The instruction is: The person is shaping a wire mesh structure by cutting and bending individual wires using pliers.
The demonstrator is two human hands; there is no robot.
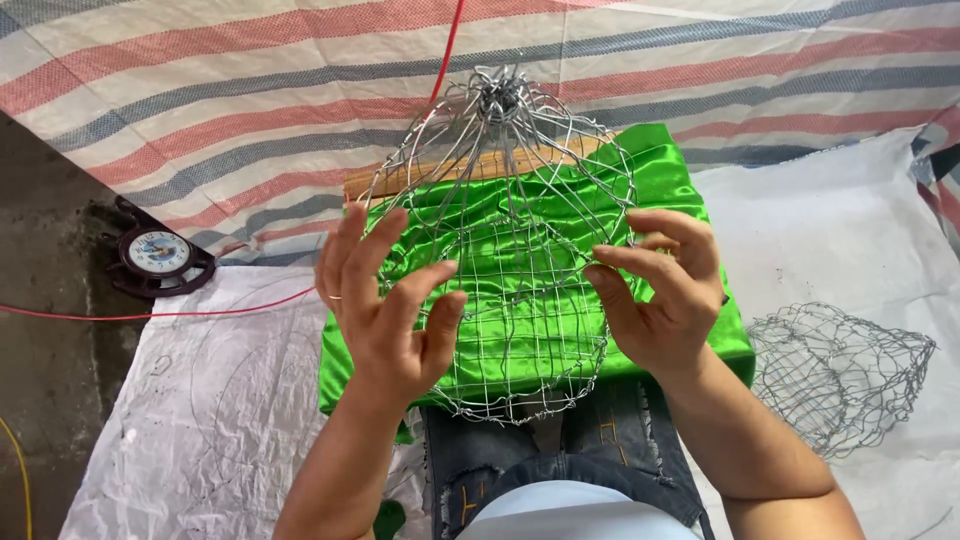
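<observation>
A dome-shaped wire mesh frame (pixel 510 200) stands between my hands, its gathered top pointing away from me. My left hand (pixel 385 300) cups its left side with fingers spread against the wires. My right hand (pixel 660 290) grips the wires on its right side. Under the frame lies a folded shiny green satin cloth (pixel 690 190) on a wooden board (pixel 400 178), resting across my knees in blue jeans (pixel 600 440).
A second wire mesh frame (pixel 835 375) lies on its side at the right on white woven sheeting (pixel 230 400). A striped tarp (pixel 250 90) hangs behind. A small round clock (pixel 158 255) sits at the left, with a red cord (pixel 150 315) crossing the ground.
</observation>
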